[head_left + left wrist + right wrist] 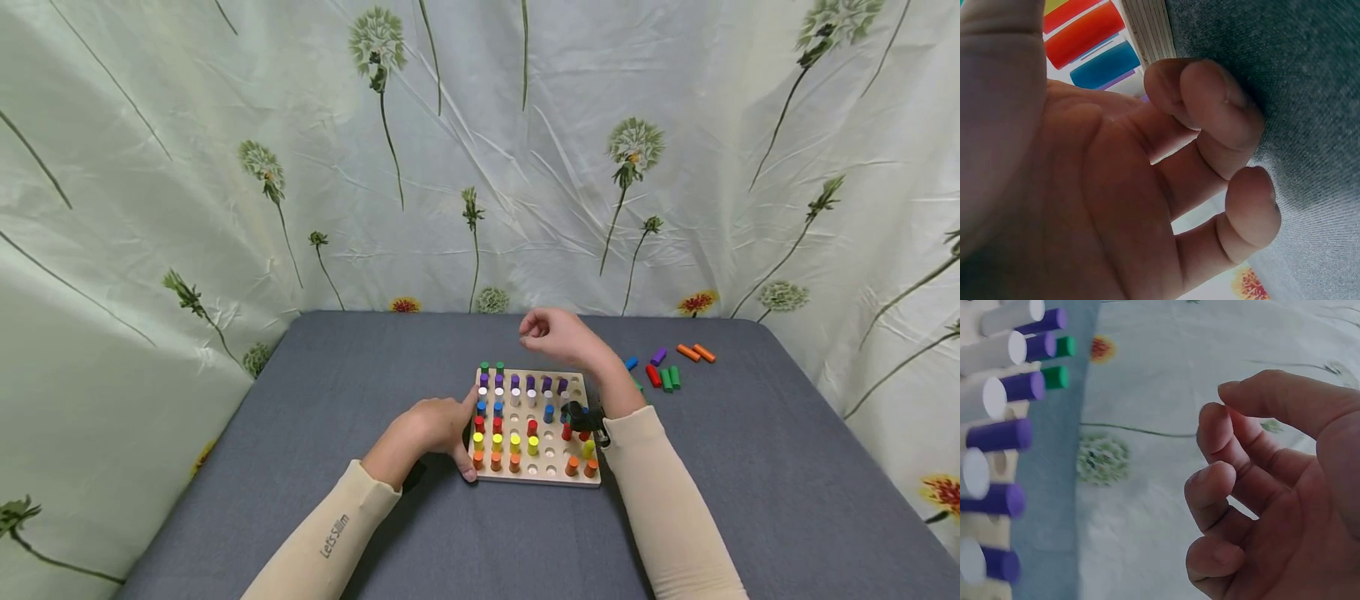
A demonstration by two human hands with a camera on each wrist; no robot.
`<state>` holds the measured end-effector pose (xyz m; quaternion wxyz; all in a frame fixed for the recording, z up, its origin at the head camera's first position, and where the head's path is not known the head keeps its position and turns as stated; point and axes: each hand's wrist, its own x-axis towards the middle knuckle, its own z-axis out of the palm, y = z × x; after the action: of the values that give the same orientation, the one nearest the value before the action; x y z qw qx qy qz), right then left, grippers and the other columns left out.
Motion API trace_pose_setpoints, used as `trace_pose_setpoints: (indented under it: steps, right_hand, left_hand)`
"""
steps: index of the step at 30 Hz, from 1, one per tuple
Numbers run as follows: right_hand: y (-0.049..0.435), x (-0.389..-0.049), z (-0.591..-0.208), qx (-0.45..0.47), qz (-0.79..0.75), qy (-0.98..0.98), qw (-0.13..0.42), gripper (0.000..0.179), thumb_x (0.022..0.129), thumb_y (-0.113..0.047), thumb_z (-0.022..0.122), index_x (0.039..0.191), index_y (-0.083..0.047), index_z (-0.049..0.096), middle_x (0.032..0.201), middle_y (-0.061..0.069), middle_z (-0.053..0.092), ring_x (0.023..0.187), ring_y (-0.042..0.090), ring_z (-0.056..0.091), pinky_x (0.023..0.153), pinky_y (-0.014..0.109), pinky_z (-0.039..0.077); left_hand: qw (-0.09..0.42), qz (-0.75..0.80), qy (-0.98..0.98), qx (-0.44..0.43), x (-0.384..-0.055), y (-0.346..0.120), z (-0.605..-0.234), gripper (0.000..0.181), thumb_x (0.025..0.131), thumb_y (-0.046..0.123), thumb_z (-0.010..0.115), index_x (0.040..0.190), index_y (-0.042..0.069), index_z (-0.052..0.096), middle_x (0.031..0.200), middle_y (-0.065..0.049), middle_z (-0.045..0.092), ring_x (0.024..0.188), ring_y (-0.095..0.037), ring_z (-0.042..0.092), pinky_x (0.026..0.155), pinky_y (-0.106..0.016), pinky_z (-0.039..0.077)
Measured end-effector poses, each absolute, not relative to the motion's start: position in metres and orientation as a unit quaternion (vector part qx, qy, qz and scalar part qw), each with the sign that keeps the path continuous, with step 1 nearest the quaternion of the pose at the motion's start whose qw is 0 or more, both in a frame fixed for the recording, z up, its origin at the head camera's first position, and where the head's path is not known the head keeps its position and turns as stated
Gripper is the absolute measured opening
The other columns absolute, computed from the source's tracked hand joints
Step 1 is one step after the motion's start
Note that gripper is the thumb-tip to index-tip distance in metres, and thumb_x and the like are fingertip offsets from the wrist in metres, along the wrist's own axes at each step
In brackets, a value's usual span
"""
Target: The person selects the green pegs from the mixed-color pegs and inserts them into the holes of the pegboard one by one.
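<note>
A wooden pegboard [525,480] lies on the grey table with coloured pegs upright in rows of holes. My left hand [438,427] holds its left edge, the thumb by the near left corner. In the left wrist view, curled fingertips [1219,94] lie against the board's side. My right hand [558,335] hovers above the board's far edge, fingers curled and thumb touching or nearly touching the index finger. No peg shows between those fingertips [1215,422]. Nearest to it are purple pegs [1000,434] and green pegs [1057,377]. My right wrist hides some of the board's right side.
Loose pegs lie on the table [360,375] right of the board: orange pegs [703,353], a purple peg [658,357], a red peg [653,376], green pegs [667,380] and a blue peg [632,363]. A flowered curtain [480,150] hangs behind the table.
</note>
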<state>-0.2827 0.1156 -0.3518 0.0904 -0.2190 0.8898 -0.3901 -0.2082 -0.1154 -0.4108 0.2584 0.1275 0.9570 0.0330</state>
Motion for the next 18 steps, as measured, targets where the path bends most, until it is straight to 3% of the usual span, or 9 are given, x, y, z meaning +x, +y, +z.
trace_pose_setpoints:
  steps: [11, 18]
  right_hand:
    - [0.171, -0.266, -0.342, -0.134, -0.423, 0.895, 0.043, 0.023, 0.106, -0.020, 0.064, 0.121, -0.003, 0.065, 0.108, 0.013, 0.066, 0.099, 0.030, 0.062, 0.082, 0.036, 0.050]
    - [0.207, -0.263, -0.335, -0.106, -0.431, 0.896, 0.016, 0.026, 0.106, -0.023, 0.064, 0.121, -0.002, 0.063, 0.102, 0.008, 0.063, 0.091, 0.024, 0.057, 0.079, 0.032, 0.049]
  left_hand:
    - [0.257, 0.031, 0.957, 0.129, -0.209, -0.115, -0.413, 0.146, 0.064, 0.064, 0.096, 0.172, 0.014, 0.011, 0.157, -0.014, 0.057, 0.134, -0.028, 0.061, 0.119, -0.050, 0.046]
    - [0.262, 0.028, 0.956, 0.127, -0.209, -0.115, -0.412, 0.146, 0.065, 0.064, 0.095, 0.172, 0.014, 0.009, 0.155, -0.014, 0.058, 0.130, -0.026, 0.062, 0.116, -0.049, 0.048]
